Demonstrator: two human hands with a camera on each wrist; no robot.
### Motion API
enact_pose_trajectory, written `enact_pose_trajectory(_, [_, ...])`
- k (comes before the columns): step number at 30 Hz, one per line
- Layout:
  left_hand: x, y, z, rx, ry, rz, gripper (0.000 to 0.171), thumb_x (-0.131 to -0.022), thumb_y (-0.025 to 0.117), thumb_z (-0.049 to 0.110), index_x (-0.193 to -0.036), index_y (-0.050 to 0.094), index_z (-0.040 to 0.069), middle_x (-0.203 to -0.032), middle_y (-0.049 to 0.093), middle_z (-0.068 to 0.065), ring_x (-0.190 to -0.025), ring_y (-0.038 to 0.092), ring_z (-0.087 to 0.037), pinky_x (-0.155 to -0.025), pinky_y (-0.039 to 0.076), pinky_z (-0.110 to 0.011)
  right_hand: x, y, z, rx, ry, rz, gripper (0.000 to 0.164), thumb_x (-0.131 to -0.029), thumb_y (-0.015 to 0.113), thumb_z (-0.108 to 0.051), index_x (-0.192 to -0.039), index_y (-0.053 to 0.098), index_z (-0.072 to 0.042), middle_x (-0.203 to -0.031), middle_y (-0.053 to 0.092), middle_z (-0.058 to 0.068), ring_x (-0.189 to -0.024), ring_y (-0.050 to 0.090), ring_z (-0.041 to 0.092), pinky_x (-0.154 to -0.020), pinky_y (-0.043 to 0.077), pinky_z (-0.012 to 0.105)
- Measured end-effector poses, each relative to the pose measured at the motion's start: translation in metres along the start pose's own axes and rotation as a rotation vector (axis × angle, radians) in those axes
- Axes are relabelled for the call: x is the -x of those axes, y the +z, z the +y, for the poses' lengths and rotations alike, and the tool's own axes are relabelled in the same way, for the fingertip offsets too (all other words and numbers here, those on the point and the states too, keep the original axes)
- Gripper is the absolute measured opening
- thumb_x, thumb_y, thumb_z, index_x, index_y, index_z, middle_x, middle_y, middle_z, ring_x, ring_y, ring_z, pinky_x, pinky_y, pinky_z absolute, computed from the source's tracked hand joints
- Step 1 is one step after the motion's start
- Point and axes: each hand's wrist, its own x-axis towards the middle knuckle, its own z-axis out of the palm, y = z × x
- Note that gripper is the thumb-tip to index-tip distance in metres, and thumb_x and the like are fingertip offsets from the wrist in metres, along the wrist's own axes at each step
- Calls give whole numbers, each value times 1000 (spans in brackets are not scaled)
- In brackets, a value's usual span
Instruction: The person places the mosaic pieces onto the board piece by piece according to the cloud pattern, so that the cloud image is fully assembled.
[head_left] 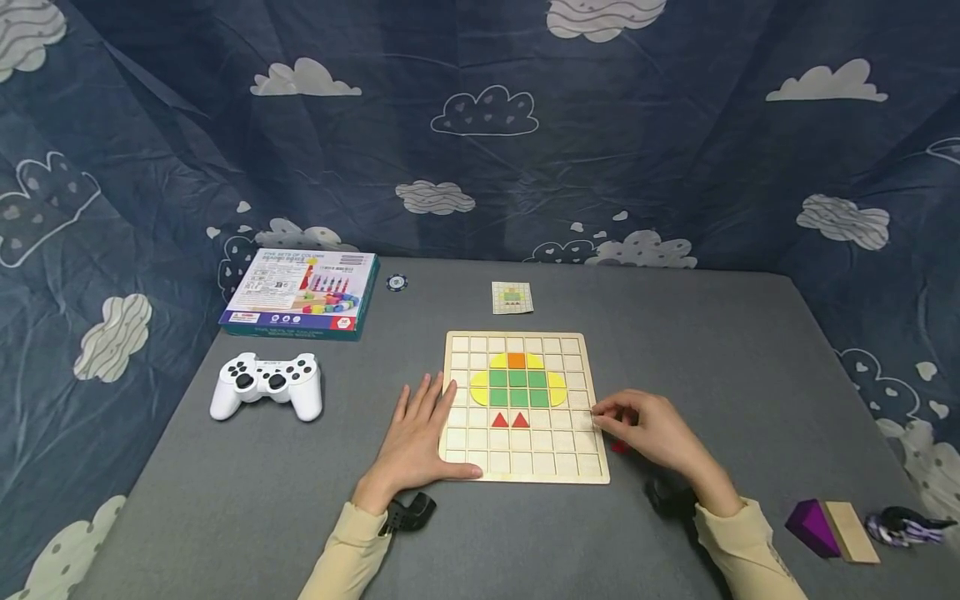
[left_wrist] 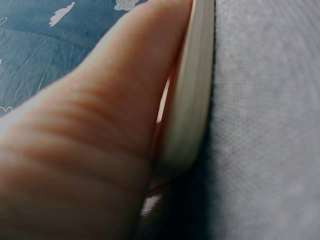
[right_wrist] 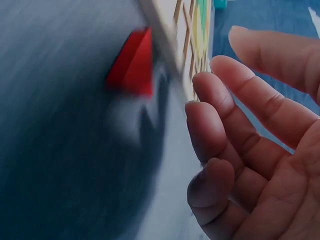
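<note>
A wooden grid board (head_left: pixel 555 462) lies flat on the table. On it are several green squares (head_left: pixel 517 378), an orange square (head_left: pixel 516 361), yellow rounded pieces (head_left: pixel 480 388) and two red triangles (head_left: pixel 500 421). My left hand (head_left: pixel 412 433) rests with spread fingers at the board's left edge, its thumb along the lower left corner. By the right edge my right hand (head_left: pixel 647 425) hovers with loosely bent fingers; the right wrist view shows nothing between thumb and fingertips. Below it, a red triangular piece (right_wrist: pixel 132 65) sits on the table beside the board, partly covered in the head view.
Behind the board lies a small pattern card (head_left: pixel 512 297). To the left are a boxed set (head_left: pixel 300 292), a white game controller (head_left: pixel 267 385) and a poker chip (head_left: pixel 397 282). At front right stand a purple block (head_left: pixel 812 527), a wooden block (head_left: pixel 850 532) and a dark figurine (head_left: pixel 906 527).
</note>
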Motion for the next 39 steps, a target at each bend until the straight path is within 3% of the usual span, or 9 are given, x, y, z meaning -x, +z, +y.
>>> enact_pose_trajectory(5, [0, 0, 0, -1, 2, 2, 126, -62, 66, 78, -152, 15, 7, -157, 10, -14, -143, 1, -27, -112, -5, -46, 10, -6, 13, 53, 5, 15, 14, -78, 79, -16, -89, 73, -9, -75, 58, -6, -60, 47, 10, -49, 37, 24])
enact_pose_trajectory(14, [0, 0, 0, 8, 8, 10, 126, -62, 67, 77, -152, 15, 7, -157, 10, -14, -143, 1, -27, -112, -5, -46, 21, -11, 24, 21, -22, -10, 17, -75, 82, -19, -88, 73, -13, -77, 57, -6, -60, 46, 6, -51, 38, 24])
enact_pose_trajectory(30, [1, 1, -2, -6, 9, 10, 126, -62, 65, 78, -153, 14, 7, -157, 9, -14, -143, 0, -26, -112, -5, -46, 24, -9, 23, -20, -20, -47, 18, -70, 85, -13, -78, 68, -13, -69, 54, -6, -58, 46, 7, -50, 38, 23])
enact_pose_trajectory(35, [0, 1, -2, -5, 12, 11, 125, -62, 64, 79, -153, 15, 7, -157, 9, -13, -143, 1, -27, -112, -5, -47, 24, -8, 20, -38, 10, -90, 18, -72, 83, -11, -77, 66, -12, -64, 54, -7, -56, 47, 7, -48, 38, 23])
enact_pose_trajectory(39, [1, 1, -2, 1, 22, 24, 125, -62, 65, 78, -152, 17, 6, -157, 11, -14, -143, 2, -28, -112, -3, -48, 23, -5, 20, -74, 62, -45, 19, -71, 84, -10, -76, 65, -11, -65, 56, -5, -56, 48, 8, -48, 38, 23])
